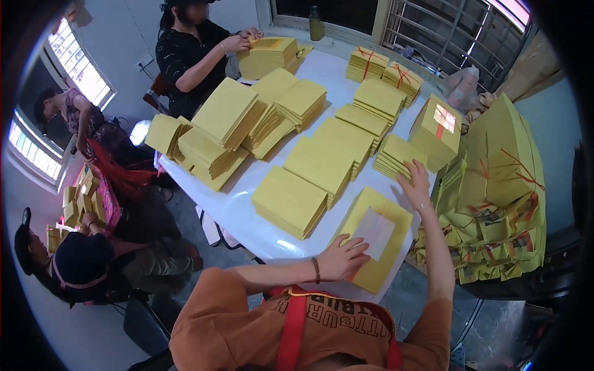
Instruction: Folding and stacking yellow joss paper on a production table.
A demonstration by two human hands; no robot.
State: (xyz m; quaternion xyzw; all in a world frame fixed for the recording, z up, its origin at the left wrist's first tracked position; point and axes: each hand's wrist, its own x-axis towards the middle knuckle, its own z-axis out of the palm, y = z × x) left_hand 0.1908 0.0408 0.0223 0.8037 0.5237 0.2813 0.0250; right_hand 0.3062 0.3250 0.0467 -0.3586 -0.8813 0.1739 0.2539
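My left hand (340, 258) lies with spread fingers on the near edge of a large yellow paper sheet (402, 221), or a stack of such sheets. A pale whitish rectangle (369, 230) sits in the middle of its top, partly beneath my fingertips. Further off, my right hand (416, 185) reaches out with fingers apart, touching the near right corner of a small stack of folded yellow paper (399, 153). Nothing appears to be gripped. Left of my hands stands a neat stack of yellow paper (289, 196).
More yellow stacks (226, 111) cover the white table (238, 210). A taped yellow bundle (435, 133) and red-tied bundles (366, 63) stand further back. At right rises a large yellow paper pile (495, 167). Across the table a person (198, 55) handles sheets; other people work at left.
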